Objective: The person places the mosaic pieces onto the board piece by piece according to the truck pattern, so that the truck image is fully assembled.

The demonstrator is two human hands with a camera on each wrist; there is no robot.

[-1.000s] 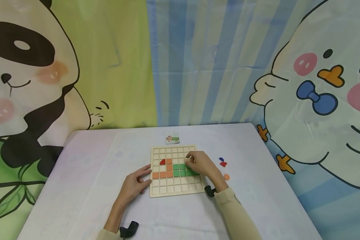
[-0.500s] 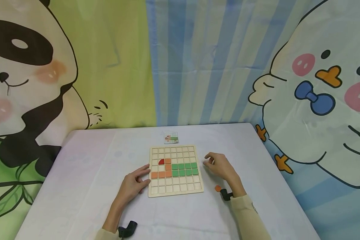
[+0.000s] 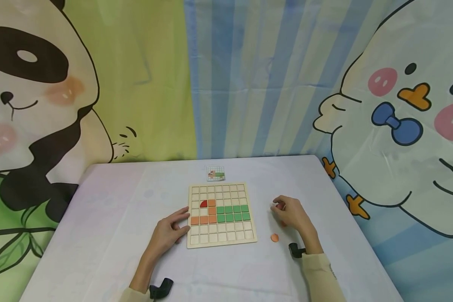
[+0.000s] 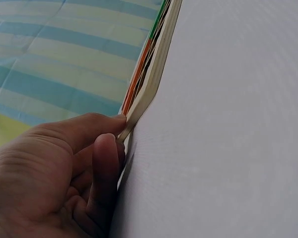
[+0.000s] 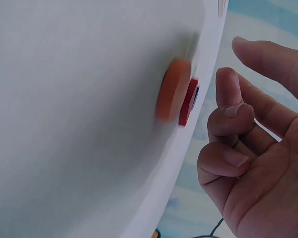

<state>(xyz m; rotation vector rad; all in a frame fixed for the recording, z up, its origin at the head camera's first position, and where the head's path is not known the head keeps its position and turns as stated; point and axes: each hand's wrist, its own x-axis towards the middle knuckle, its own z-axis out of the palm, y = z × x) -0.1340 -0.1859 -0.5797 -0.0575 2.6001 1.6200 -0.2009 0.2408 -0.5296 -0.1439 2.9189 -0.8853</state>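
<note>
In the head view a wooden grid board lies on the table, holding green squares, orange squares and a red quarter-round piece. My left hand touches the board's left edge with thumb and fingertips; the left wrist view shows the thumb against that edge. My right hand hovers right of the board over loose pieces. The right wrist view shows its thumb and fingers apart, nothing between them, near a red piece, an orange piece and a sliver of blue.
A small picture card lies behind the board. An orange round piece sits on the white tablecloth, in front of my right hand. A printed curtain hangs behind the table.
My right hand has left the board's green squares and moved right, to the loose pieces. The green area is uncovered now. My left hand has stayed at the board's edge.
</note>
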